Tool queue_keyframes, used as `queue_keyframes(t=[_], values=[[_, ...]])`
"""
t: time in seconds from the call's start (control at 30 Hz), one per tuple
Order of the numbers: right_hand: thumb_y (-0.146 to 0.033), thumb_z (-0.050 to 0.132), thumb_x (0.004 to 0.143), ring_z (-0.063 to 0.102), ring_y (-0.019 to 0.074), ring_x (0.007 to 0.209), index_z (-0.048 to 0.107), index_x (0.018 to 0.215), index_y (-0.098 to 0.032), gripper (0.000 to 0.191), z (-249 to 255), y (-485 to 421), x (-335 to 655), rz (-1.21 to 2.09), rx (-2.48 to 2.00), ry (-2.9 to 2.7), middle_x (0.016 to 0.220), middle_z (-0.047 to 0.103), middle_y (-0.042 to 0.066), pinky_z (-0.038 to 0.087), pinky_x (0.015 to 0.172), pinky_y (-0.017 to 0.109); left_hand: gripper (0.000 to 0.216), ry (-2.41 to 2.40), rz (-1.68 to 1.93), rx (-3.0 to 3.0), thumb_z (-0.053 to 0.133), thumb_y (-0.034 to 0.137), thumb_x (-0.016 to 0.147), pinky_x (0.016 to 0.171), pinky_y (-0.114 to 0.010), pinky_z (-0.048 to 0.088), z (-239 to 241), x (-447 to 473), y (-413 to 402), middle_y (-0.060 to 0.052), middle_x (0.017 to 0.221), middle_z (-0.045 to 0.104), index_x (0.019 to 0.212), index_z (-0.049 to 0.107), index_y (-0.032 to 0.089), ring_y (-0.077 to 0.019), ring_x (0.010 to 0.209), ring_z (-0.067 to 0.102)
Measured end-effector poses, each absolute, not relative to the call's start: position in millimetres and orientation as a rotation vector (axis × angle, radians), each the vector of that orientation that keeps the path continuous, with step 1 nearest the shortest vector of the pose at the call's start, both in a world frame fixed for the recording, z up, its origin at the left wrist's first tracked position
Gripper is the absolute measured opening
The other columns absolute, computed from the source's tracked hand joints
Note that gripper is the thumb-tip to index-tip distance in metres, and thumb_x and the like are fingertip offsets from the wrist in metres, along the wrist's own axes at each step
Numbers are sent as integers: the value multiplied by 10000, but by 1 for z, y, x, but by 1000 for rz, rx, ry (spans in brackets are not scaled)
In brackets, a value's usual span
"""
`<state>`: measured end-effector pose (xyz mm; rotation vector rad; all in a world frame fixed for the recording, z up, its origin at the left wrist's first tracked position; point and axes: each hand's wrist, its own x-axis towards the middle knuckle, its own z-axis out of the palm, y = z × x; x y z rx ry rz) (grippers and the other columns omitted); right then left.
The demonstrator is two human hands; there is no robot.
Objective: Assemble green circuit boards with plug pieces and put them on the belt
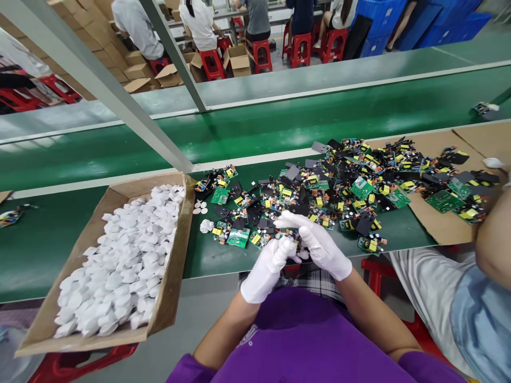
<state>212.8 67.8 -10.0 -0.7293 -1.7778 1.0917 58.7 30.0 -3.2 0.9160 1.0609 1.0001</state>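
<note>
Both white-gloved hands, left hand (268, 266) and right hand (319, 242), close together on a small green circuit board (290, 238), just right of the brown cardboard tray of white plastic caps (120, 260). Best grip by board edges, steady.

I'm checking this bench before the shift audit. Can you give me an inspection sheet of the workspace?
Surface: green bench top, with cardboard sheets at the right.
Job's things: small circuit board held between both hands; pile of circuit boards just beyond.
Clutter: cardboard tray of white plastic pieces at the left.
Hands: left hand and right hand, white-gloved, closed on the board.
Cables: nothing seen.
Surroundings: green conveyor belt; seated people on red stools; a person's arm at right.
</note>
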Motion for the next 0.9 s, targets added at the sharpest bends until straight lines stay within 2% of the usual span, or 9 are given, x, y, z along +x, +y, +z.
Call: queue_keyframes(t=[0.07,0.1,0.17,0.23,0.33,0.47,0.6,0.7,0.9], values=[[-383,313,1053,497,230,1361,507,1413,-275,423,-6,66,218,1170,-736,-1819,1426,576,61,408,1149,443,365,1086,956,1053,577,430,883,637,-302,462,0,64,35,-29,626,616,614,599,184,-173,610,562],[-373,367,1040,475,231,1381,464,1447,-272,430,-6,65,219,1178,-729,-1864,1460,541,66,402,1157,438,360,1115,937,1104,559,420,892,636,-290,453,0,66,37,-21,623,619,623,604,184,-161,611,557],[-326,529,974,438,240,1409,374,1502,-259,554,-9,64,220,1116,-723,-1978,1509,478,92,391,1168,435,345,1170,915,1133,546,401,898,622,-280,435,1,68,40,-11,616,615,635,604,185,-147,605,544],[-250,637,894,447,254,1401,330,1520,-255,697,-15,65,217,957,-735,-2053,1498,477,120,403,1159,453,345,1201,924,1107,550,419,895,595,-282,420,-1,68,42,-7,617,600,641,582,188,-142,593,522],[-202,664,860,542,259,1308,425,1451,-278,642,-26,66,211,736,-769,-2008,1369,587,121,461,1099,473,391,1104,947,1088,604,520,848,617,-302,431,-5,65,44,-5,633,565,640,546,194,-148,624,494],[-283,763,809,618,250,1201,535,1329,-279,568,-28,68,209,771,-804,-1889,1280,642,99,530,1019,427,527,827,1001,803,585,679,809,623,-298,414,-10,61,46,13,637,441,635,507,187,-124,624,389],[-312,795,792,627,249,1182,543,1317,-288,583,-23,71,208,727,-740,-1897,1252,659,93,536,1005,418,560,771,1086,640,706,634,748,552,-253,342,-11,63,45,47,623,328,580,405,193,-90,584,269],[-306,793,798,627,247,1182,531,1329,-301,593,-21,73,205,687,-701,-1907,1240,665,86,533,1006,420,583,765,1127,554,753,640,690,537,-240,345,-9,66,44,59,619,299,585,385,201,-86,574,253],[-280,758,831,624,239,1181,518,1316,-294,541,-17,74,199,625,-632,-1971,1232,653,102,535,996,419,657,815,1088,641,694,706,701,528,-250,337,-3,62,43,77,563,231,540,280,221,-81,544,211]])
